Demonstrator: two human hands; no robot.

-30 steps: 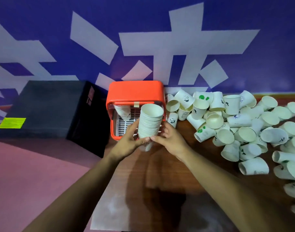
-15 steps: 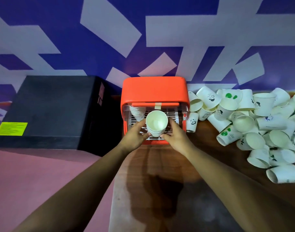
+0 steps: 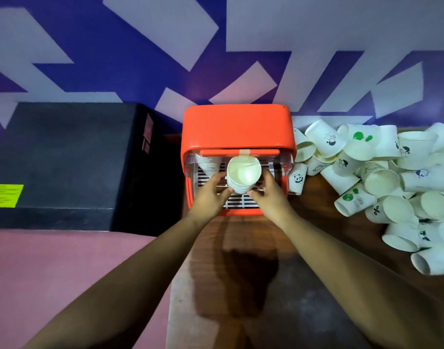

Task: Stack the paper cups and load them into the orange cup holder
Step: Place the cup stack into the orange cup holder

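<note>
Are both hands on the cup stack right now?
Touching. The head view shows the left hand and right hand curled against opposite sides of the cup stack, no gap.

Your orange plastic cup holder (image 3: 237,129) stands on the brown wooden table (image 3: 316,212), with the black box (image 3: 64,157) to its left and the heap of loose white paper cups (image 3: 382,177) to its right. Inside it, the nested white paper-cup stack (image 3: 243,176) between your left hand (image 3: 209,199) and right hand (image 3: 269,199) sits right of a second cup stack (image 3: 208,162).

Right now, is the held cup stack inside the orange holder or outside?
Inside: left hand and right hand hold the cup stack over the white grate of the orange holder.
</note>
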